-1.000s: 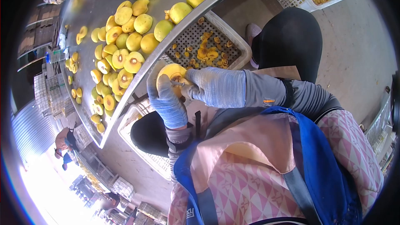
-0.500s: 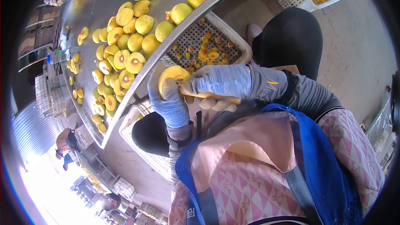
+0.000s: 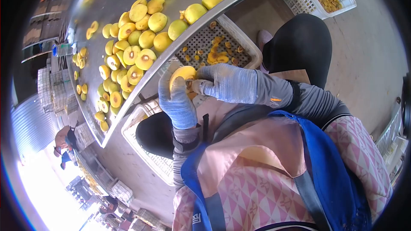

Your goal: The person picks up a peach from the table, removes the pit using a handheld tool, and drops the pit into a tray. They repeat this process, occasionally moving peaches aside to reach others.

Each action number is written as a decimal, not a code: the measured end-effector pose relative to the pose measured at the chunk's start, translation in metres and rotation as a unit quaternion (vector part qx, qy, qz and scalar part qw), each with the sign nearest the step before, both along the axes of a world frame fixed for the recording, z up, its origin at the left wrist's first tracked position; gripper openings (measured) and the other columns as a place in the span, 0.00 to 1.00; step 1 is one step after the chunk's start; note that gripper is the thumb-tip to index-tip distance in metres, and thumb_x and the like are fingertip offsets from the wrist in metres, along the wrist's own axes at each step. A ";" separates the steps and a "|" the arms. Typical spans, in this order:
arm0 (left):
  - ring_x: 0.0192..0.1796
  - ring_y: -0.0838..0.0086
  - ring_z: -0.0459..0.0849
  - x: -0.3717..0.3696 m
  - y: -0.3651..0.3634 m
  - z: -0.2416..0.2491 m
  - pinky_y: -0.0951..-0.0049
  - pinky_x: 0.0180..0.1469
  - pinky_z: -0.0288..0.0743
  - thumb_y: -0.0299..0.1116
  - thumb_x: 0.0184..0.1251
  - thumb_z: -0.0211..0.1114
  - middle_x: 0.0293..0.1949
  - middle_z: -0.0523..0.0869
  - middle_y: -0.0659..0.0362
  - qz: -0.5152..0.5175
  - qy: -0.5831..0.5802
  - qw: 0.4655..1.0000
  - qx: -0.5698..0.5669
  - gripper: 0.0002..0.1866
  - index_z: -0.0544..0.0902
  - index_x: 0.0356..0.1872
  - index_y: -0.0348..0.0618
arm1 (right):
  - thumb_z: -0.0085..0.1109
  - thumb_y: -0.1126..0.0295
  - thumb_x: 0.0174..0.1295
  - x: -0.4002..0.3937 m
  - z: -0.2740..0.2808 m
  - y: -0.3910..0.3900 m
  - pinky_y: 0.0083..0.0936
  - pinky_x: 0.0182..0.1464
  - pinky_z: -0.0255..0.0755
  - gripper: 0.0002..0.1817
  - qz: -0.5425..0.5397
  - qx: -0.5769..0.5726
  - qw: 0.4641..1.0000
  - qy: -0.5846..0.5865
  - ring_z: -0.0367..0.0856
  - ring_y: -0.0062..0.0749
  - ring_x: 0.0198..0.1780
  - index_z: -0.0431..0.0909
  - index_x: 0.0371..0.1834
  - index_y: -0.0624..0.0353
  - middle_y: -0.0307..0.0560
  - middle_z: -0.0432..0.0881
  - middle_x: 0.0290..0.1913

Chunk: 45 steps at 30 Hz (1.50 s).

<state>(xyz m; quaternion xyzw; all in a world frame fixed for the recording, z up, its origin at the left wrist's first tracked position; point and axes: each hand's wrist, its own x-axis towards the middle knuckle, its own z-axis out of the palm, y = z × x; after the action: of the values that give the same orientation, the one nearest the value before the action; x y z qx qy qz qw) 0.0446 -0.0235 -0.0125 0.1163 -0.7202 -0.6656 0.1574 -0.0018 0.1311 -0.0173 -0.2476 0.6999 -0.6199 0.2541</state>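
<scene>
My left hand point(image 3: 176, 105), in a blue-grey knit glove, is closed around a yellow peach half point(image 3: 184, 72), cut face turned to the right. Right against the cut face is my gloved right hand point(image 3: 227, 83), fingers curled, thumb at the pit area. A small dark tip shows there; the tool's wooden handle, seen half a second ago, is now hidden by the hand. Just beyond both hands, a grey perforated crate point(image 3: 253, 55) holds pits and scraps of flesh. Whole and halved peaches point(image 3: 145, 59) are heaped on the metal table point(image 3: 96, 42) to the left.
The table's raised metal rim point(image 3: 171, 51) runs diagonally beside my hands. A white crate of scraps point(image 3: 299, 0) stands on the floor at upper right. Another white crate point(image 3: 156, 160) is by my left knee point(image 3: 156, 134). A person point(image 3: 65, 141) is in the background at left.
The right hand has turned, so the wooden handle and lower fingers no longer show. Both hands stay together at the peach half. The view has shifted slightly.
</scene>
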 end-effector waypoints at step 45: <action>0.41 0.66 0.82 -0.087 -0.034 0.030 0.72 0.41 0.77 0.53 0.73 0.47 0.45 0.83 0.51 -0.132 -0.127 0.956 0.231 0.31 0.73 0.59 0.32 | 0.58 0.58 0.66 -0.012 0.014 0.017 0.45 0.32 0.74 0.19 -0.150 0.039 0.973 0.170 0.81 0.58 0.31 0.71 0.47 0.63 0.61 0.80 0.28</action>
<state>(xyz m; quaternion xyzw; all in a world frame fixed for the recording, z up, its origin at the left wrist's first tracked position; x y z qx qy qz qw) -0.0428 -0.0574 0.0178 0.1368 -0.5695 -0.8086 -0.0557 -0.0138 0.1478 -0.0032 -0.2314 0.7855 -0.5722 0.0448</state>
